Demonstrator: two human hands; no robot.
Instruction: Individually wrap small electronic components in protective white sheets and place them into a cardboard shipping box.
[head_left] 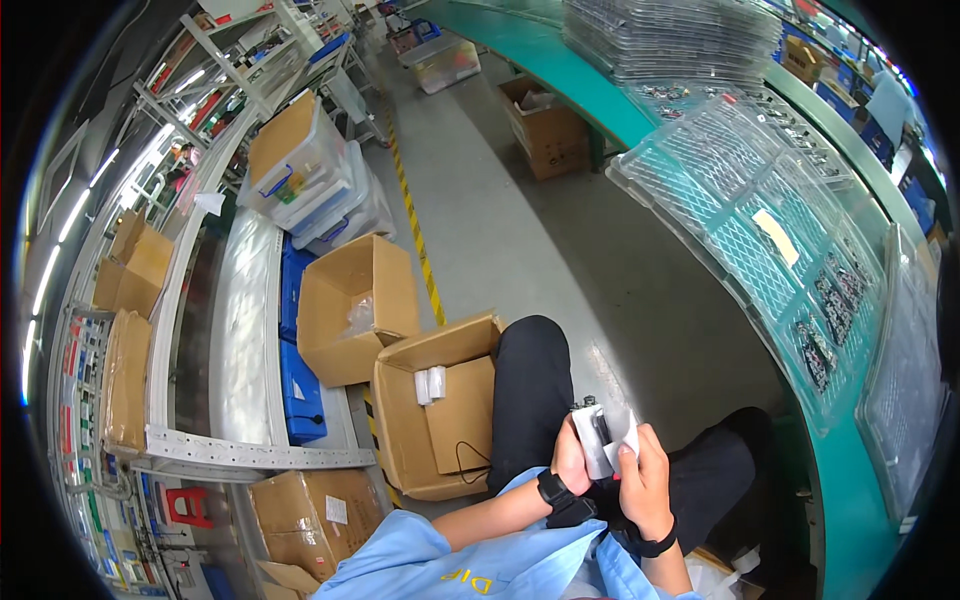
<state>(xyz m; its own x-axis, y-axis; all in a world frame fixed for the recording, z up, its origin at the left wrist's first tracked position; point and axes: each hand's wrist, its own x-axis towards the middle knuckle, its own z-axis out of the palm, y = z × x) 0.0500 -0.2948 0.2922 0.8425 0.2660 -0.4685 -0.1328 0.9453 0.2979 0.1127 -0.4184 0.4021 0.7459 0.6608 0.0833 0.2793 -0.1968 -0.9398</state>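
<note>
Above my lap, my left hand [570,458] is closed round a small white bundle [594,450] with dark parts in it. Small metallic pieces stick out at the bundle's far end; their exact kind is too small to make out. A thin white sheet [624,430] stands up along its right side, pinched between the thumb and fingers of my right hand [645,483]. The two hands are close together, and the sheet and bundle touch. To the left of my knee, an open cardboard box [400,455] holds two white wrapped rolls [430,384] and a thin black cable.
A second open carton [335,350] and stacked clear plastic bins [305,180] stand at the left, beside a metal rack [220,459]. At right, a green bench [850,480] carries a clear tray [740,230] with small parts and a tall tray stack [670,40].
</note>
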